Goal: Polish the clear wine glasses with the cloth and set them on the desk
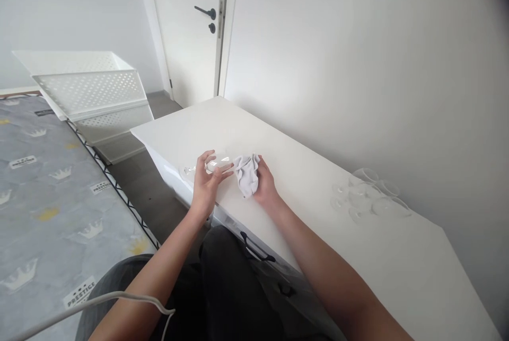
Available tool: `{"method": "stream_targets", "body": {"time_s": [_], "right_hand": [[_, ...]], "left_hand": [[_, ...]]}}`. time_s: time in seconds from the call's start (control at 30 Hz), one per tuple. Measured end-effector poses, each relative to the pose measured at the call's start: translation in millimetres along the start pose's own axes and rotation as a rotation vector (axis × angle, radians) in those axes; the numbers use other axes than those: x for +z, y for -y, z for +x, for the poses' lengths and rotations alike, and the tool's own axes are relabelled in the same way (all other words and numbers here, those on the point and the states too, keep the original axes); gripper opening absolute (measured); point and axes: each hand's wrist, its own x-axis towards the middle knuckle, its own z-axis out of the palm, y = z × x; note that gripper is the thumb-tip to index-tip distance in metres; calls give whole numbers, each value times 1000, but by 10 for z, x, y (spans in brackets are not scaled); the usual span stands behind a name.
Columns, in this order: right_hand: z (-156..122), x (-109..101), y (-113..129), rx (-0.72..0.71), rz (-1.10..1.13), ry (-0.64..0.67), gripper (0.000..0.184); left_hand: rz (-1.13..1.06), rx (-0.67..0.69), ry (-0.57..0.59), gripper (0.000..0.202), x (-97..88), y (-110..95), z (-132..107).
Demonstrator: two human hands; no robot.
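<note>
My left hand (207, 184) grips a clear stemmed glass (218, 164) lying sideways, its foot pointing left over the edge of the white table (302, 171). My right hand (265, 184) is closed on a crumpled white cloth (246, 174) pressed against the glass's mouth. Both hands hover just above the table's near left part. My forearms reach in from the bottom of the view.
Several clear glasses (369, 198) stand together at the table's far right by the white wall. White perforated baskets (89, 92) are stacked at the left on the floor. A grey crown-patterned mattress (43, 198) lies at the left. A closed door (191, 23) is behind.
</note>
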Motion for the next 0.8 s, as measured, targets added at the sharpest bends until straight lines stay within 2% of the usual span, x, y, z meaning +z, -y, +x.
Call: {"method": "stream_targets", "body": {"time_s": [0.1, 0.2, 0.33, 0.43, 0.5, 0.67, 0.8], "right_hand": [[-36, 8, -5, -28, -119, 67, 30], [-78, 30, 23, 14, -158, 120, 32], [-130, 54, 49, 41, -256, 226, 50], [-161, 57, 37, 71, -366, 311, 32], [-176, 59, 31, 72, -393, 309, 28], [-211, 63, 67, -148, -483, 263, 41], [-230, 26, 71, -229, -508, 301, 46]], "left_hand": [[55, -28, -19, 92, 15, -44, 3], [71, -5, -78, 86, -12, -134, 14], [100, 58, -113, 79, -75, -237, 27], [118, 79, -78, 78, -99, -274, 16], [100, 71, -52, 79, -104, -288, 1], [117, 7, 9, 75, -113, -309, -17], [214, -28, 19, 89, -97, -320, -32]]}}
